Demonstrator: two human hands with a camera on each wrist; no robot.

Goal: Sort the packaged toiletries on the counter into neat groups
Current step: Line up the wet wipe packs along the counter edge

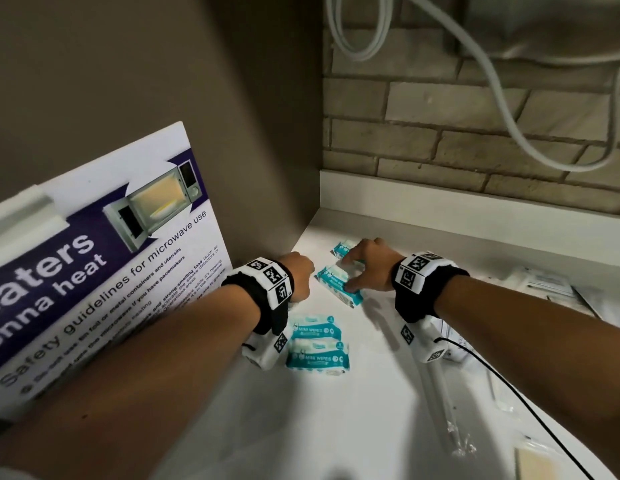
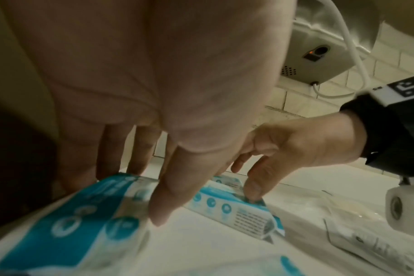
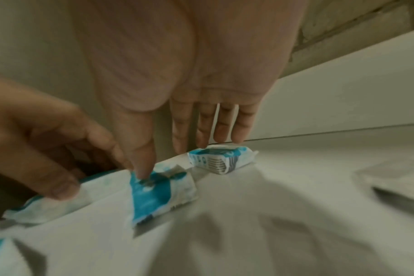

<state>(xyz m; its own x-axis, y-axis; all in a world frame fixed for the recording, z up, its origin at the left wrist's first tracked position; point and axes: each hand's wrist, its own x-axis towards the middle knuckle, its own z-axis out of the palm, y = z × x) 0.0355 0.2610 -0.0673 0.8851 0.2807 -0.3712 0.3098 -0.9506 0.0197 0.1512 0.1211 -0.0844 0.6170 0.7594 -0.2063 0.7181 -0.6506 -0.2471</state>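
While angled, wipes pack (image 1: 339, 285) under right grip (image 1: 369, 268).

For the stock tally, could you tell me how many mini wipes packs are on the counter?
4: two side by side nearest the person, one under the right hand at, one beyond it. The hands may hide more.

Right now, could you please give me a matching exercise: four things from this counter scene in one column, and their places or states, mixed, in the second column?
Things
1. right hand
2. microwave sign
3. two MINI WIPES packs
4. white cable

Places or states
A. hangs in front of the brick wall
B. lie side by side on the counter
C. stands at the left wall
D. its thumb presses on a single wipes pack

Pairs: 1-D, 2-C, 3-B, 4-A
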